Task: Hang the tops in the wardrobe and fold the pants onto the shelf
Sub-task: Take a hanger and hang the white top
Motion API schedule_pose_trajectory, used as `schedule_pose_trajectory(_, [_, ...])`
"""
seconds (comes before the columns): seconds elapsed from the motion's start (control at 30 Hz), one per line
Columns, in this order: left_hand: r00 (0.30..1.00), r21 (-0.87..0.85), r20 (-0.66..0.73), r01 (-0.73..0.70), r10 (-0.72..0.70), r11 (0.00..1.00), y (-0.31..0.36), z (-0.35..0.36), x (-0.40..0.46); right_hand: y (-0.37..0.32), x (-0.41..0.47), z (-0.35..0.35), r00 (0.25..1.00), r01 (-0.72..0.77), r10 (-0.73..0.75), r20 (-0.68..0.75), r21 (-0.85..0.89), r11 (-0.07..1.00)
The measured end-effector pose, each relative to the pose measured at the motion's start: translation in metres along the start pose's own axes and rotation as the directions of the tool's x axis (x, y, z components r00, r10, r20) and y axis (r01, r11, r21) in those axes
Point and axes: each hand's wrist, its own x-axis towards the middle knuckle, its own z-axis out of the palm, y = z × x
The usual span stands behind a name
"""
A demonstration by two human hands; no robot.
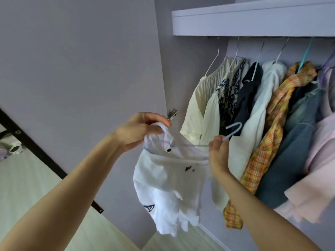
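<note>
A white top [168, 192] with a small dark logo hangs between my hands, in front of the open wardrobe. My left hand [139, 131] pinches the top's shoulder fabric at the left end of a pale blue hanger [233, 129]. My right hand [218, 153] grips that hanger just under its hook, which points up and right toward the hanging clothes. The hanger's bar runs inside the top's neck. Pants are not in view.
Several garments hang in the wardrobe: a cream blouse [197, 104], a patterned top, a dark one, a white shirt [261, 105], an orange plaid shirt [272, 124], denim and pink pieces. A lilac shelf [253, 20] sits above them. The open wardrobe door [81, 69] stands at left.
</note>
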Motion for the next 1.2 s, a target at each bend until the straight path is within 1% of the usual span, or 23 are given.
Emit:
schedule_pose_trajectory(0.07, [0.977, 0.255, -0.194, -0.040, 0.091, 0.966, 0.001, -0.007, -0.003, 0.015, 0.004, -0.022, 0.997, 0.060, -0.067, -0.039, -0.159, 0.985])
schedule_pose_trajectory(0.1, [0.947, 0.493, -0.274, -0.013, 0.169, 0.870, -0.002, -0.008, -0.003, 0.016, 0.008, -0.030, 0.987, 0.125, -0.144, -0.069, -0.224, 0.967])
schedule_pose_trajectory(0.17, [0.894, 0.825, -0.339, 0.133, 0.293, 0.549, -0.018, -0.003, -0.004, 0.008, 0.016, -0.040, 0.937, 0.274, -0.330, -0.118, -0.339, 0.900])
schedule_pose_trajectory(0.2, [0.873, 0.870, -0.382, 0.230, 0.302, 0.436, -0.027, -0.001, -0.005, 0.002, 0.021, -0.043, 0.911, 0.319, -0.391, -0.133, -0.373, 0.871])
schedule_pose_trajectory(0.27, [0.821, 0.831, -0.522, 0.429, 0.231, 0.353, -0.046, 0.000, -0.005, -0.009, 0.028, -0.047, 0.893, 0.346, -0.428, -0.141, -0.392, 0.852])
schedule_pose_trajectory(0.3, [0.801, 0.776, -0.582, 0.494, 0.142, 0.393, -0.053, -0.002, -0.005, -0.011, 0.030, -0.049, 0.895, 0.351, -0.428, -0.126, -0.394, 0.849])
schedule_pose_trajectory(0.33, [0.783, 0.678, -0.622, 0.517, 0.032, 0.522, -0.058, -0.003, -0.003, -0.011, 0.030, -0.052, 0.898, 0.362, -0.430, -0.093, -0.400, 0.842])
schedule_pose_trajectory(0.4, [0.760, 0.234, -0.594, 0.475, -0.262, 0.848, -0.062, -0.001, 0.002, -0.009, 0.026, -0.055, 0.904, 0.392, -0.426, 0.022, -0.438, 0.809])
schedule_pose_trajectory(0.43, [0.746, -0.052, -0.542, 0.430, -0.387, 0.902, -0.061, 0.003, 0.005, -0.006, 0.022, -0.057, 0.906, 0.411, -0.406, 0.122, -0.488, 0.770])
schedule_pose_trajectory(0.47, [0.729, -0.278, -0.501, 0.376, -0.467, 0.884, -0.059, 0.005, 0.008, -0.002, 0.017, -0.057, 0.900, 0.434, -0.363, 0.240, -0.542, 0.719])
schedule_pose_trajectory(0.53, [0.703, -0.414, -0.492, 0.329, -0.513, 0.849, -0.057, 0.006, 0.014, 0.004, 0.007, -0.056, 0.856, 0.506, -0.275, 0.438, -0.600, 0.620])
schedule_pose_trajectory(0.57, [0.705, -0.327, -0.528, 0.346, -0.473, 0.880, -0.056, 0.005, 0.016, 0.004, 0.003, -0.054, 0.828, 0.542, -0.265, 0.494, -0.586, 0.602])
schedule_pose_trajectory(0.6, [0.722, -0.123, -0.581, 0.378, -0.375, 0.918, -0.057, 0.003, 0.018, -0.001, 0.000, -0.051, 0.808, 0.565, -0.277, 0.520, -0.552, 0.614])
schedule_pose_trajectory(0.63, [0.753, 0.161, -0.611, 0.421, -0.244, 0.893, -0.057, 0.000, 0.019, -0.008, -0.001, -0.046, 0.806, 0.566, -0.314, 0.502, -0.497, 0.658])
schedule_pose_trajectory(0.7, [0.816, 0.604, -0.577, 0.460, -0.042, 0.650, -0.054, 0.000, 0.017, -0.026, 0.003, -0.035, 0.838, 0.531, -0.417, 0.351, -0.351, 0.771])
schedule_pose_trajectory(0.73, [0.831, 0.692, -0.556, 0.454, 0.015, 0.561, -0.049, 0.001, 0.015, -0.035, 0.004, -0.029, 0.845, 0.526, -0.451, 0.288, -0.299, 0.796])
schedule_pose_trajectory(0.8, [0.829, 0.760, -0.546, 0.429, 0.120, 0.489, -0.039, 0.002, 0.011, -0.039, 0.002, -0.019, 0.829, 0.539, -0.424, 0.365, -0.318, 0.780])
schedule_pose_trajectory(0.9, [0.811, 0.802, -0.527, 0.374, 0.255, 0.465, -0.031, -0.004, 0.007, -0.016, -0.014, -0.011, 0.708, 0.618, -0.182, 0.682, -0.475, 0.626])
schedule_pose_trajectory(0.97, [0.877, 0.759, -0.456, 0.295, 0.151, 0.580, -0.033, -0.007, 0.003, -0.013, -0.015, -0.009, 0.753, 0.552, -0.219, 0.621, -0.413, 0.725])
schedule_pose_trajectory(1.03, [0.965, 0.528, -0.249, 0.207, -0.083, 0.824, -0.039, -0.006, -0.005, -0.024, -0.009, -0.003, 0.846, 0.434, -0.274, 0.458, -0.290, 0.853])
schedule_pose_trajectory(1.07, [0.980, 0.407, -0.147, 0.184, -0.135, 0.895, -0.043, -0.005, -0.010, -0.029, -0.006, -0.001, 0.869, 0.398, -0.276, 0.412, -0.249, 0.883])
schedule_pose_trajectory(1.13, [0.987, 0.493, -0.159, 0.113, -0.039, 0.863, -0.063, -0.008, -0.017, -0.034, -0.005, 0.002, 0.880, 0.383, -0.278, 0.385, -0.229, 0.895])
schedule_pose_trajectory(1.2, [0.970, 0.714, -0.234, 0.125, 0.066, 0.688, -0.088, -0.012, -0.022, -0.034, -0.008, 0.002, 0.888, 0.369, -0.267, 0.376, -0.233, 0.900])
